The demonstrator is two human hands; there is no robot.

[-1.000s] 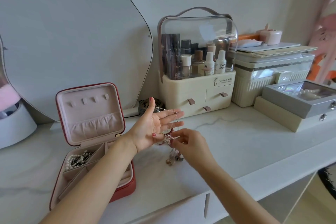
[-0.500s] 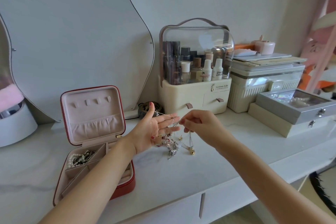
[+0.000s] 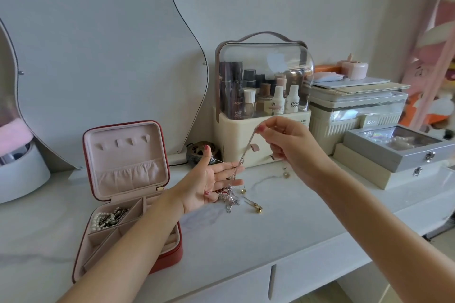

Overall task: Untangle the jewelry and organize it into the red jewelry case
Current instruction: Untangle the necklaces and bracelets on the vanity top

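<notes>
The right hand (image 3: 293, 147) pinches a thin silver chain (image 3: 246, 150) by its upper end; it runs down across the flat, spread fingers (image 3: 229, 174) of the left hand (image 3: 204, 184) into the jewelry tangle (image 3: 230, 198) hanging just below them. Light, limp and snag-prone, it is probably best drawn out slowly by that free end.

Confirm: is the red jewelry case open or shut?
Open: the red jewelry case has its pink-lined lid standing upright, compartments exposed.
</notes>
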